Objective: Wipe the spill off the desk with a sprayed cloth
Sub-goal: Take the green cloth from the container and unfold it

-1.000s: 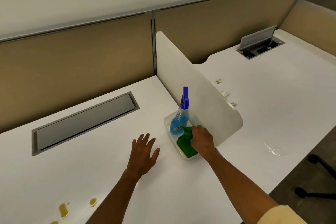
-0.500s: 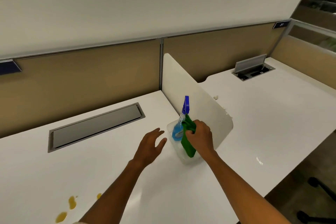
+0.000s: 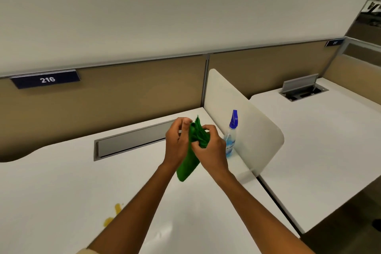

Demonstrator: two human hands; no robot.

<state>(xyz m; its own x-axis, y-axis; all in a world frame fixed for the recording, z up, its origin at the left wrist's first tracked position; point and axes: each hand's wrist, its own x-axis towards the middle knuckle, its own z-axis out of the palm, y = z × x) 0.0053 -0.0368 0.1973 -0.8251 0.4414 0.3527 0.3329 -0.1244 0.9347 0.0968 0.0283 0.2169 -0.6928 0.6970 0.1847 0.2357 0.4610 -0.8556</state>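
Observation:
A green cloth (image 3: 188, 166) hangs in the air above the white desk (image 3: 61, 187), held between both hands. My left hand (image 3: 177, 142) grips its left side and my right hand (image 3: 210, 149) pinches its bunched top. To the right, against the divider, stands a spray bottle (image 3: 231, 136) with blue liquid and a blue nozzle; its base is hidden behind my right hand. A yellow spill (image 3: 113, 214) lies on the desk near the front, left of my left forearm.
A white curved divider (image 3: 247, 121) separates this desk from the neighbouring desk (image 3: 329, 140). A closed grey cable hatch (image 3: 132, 142) is set into the desk at the back. An open hatch (image 3: 303, 88) sits on the far desk. A tan partition carries a "216" sign (image 3: 46, 79).
My right hand lifted the green cloth out of the clear tray by the bottle and brought it up and left. My left hand rose off the desk and took hold of the cloth too.

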